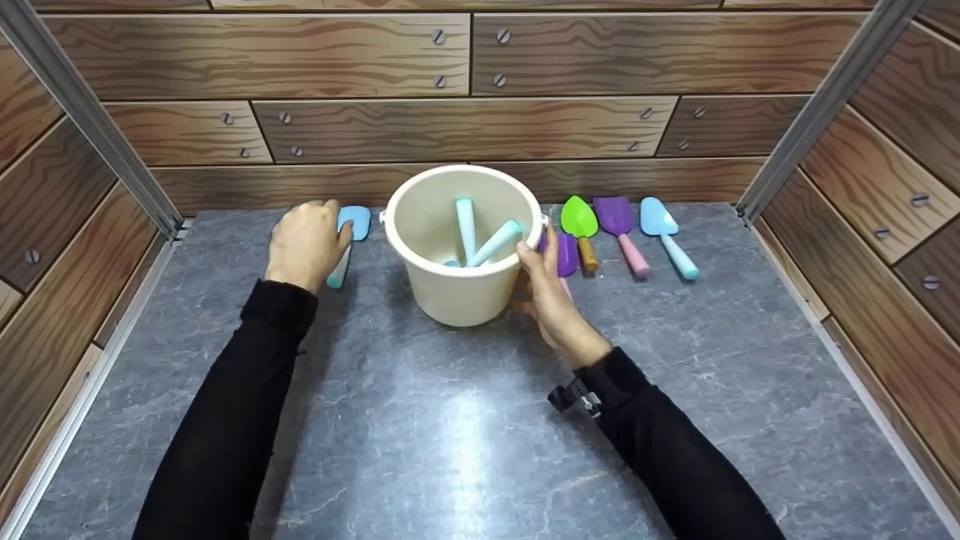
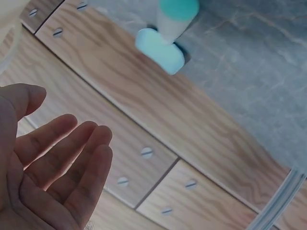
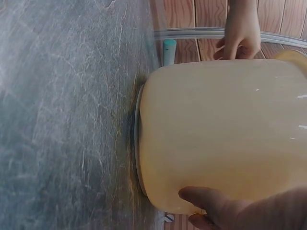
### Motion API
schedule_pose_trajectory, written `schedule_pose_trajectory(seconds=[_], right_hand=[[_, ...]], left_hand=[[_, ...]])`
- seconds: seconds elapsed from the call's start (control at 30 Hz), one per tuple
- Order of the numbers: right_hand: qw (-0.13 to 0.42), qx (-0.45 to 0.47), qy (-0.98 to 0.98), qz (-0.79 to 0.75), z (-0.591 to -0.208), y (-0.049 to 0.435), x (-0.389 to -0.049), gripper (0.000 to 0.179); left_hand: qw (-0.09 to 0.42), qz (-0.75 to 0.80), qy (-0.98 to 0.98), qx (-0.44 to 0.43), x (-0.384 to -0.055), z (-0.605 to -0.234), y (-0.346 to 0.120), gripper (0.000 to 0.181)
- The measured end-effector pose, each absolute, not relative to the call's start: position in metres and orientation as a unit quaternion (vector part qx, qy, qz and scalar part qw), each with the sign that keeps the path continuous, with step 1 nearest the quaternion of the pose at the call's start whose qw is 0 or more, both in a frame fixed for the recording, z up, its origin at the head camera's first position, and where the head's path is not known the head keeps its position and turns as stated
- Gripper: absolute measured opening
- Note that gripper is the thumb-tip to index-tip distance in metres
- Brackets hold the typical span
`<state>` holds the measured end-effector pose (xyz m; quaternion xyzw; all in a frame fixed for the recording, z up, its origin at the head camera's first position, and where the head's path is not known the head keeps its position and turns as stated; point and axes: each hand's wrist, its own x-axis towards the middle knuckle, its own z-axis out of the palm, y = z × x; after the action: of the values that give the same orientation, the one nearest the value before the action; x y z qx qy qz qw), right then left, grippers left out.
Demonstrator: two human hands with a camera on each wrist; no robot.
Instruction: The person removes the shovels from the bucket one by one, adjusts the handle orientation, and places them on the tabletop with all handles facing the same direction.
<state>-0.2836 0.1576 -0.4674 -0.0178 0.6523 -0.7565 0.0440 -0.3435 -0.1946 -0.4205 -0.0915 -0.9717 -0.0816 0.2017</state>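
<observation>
A cream bucket [image 1: 461,296] stands upright on the grey tabletop, with toy tools inside whose light-blue handles [image 1: 466,229] lean against its wall. My right hand [image 1: 555,300] holds the bucket's right side, thumb on the wall just under the rim; in the right wrist view the thumb [image 3: 206,195] lies along the wall. Left of the bucket, my left hand [image 1: 307,244] hovers beside a blue toy shovel [image 1: 358,223] with a light teal handle. Its fingers are loosely bent and hold nothing in the left wrist view, where the shovel blade [image 2: 160,50] lies apart from them.
Right of the bucket, toy shovels lie in a row: a purple one [image 1: 566,255] partly behind my right hand, a green one [image 1: 578,217] with a brown handle, a purple one [image 1: 615,216] with a pink handle and a light-blue one [image 1: 658,219]. Wood-patterned walls [image 1: 465,131] enclose the table.
</observation>
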Motion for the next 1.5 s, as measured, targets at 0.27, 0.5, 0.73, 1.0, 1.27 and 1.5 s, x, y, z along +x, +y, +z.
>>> schedule_pose_trajectory(seconds=[0.27, 0.5, 0.73, 1.0, 1.27, 1.5], right_hand=[[0.043, -0.016, 0.667, -0.743, -0.466, 0.159, -0.283, 0.095], [0.017, -0.012, 0.720, -0.693, -0.467, 0.164, -0.282, 0.095], [-0.003, -0.023, 0.724, -0.689, -0.468, 0.164, -0.284, 0.096], [0.002, -0.018, 0.697, -0.717, -0.469, 0.161, -0.285, 0.096], [0.009, -0.004, 0.689, -0.725, -0.469, 0.160, -0.284, 0.097], [0.012, 0.001, 0.697, -0.717, -0.469, 0.160, -0.284, 0.094]], left_hand=[[0.226, -0.093, -0.964, -0.100, -0.340, -0.398, -0.184, 0.034], [0.231, -0.127, -0.957, -0.118, -0.336, -0.379, -0.173, 0.036], [0.246, -0.161, -0.946, -0.136, -0.331, -0.364, -0.161, 0.035], [0.239, -0.183, -0.941, -0.154, -0.322, -0.351, -0.142, 0.040], [0.207, -0.194, -0.942, -0.177, -0.317, -0.341, -0.126, 0.036], [0.154, -0.177, -0.952, -0.196, -0.315, -0.335, -0.111, 0.044]])
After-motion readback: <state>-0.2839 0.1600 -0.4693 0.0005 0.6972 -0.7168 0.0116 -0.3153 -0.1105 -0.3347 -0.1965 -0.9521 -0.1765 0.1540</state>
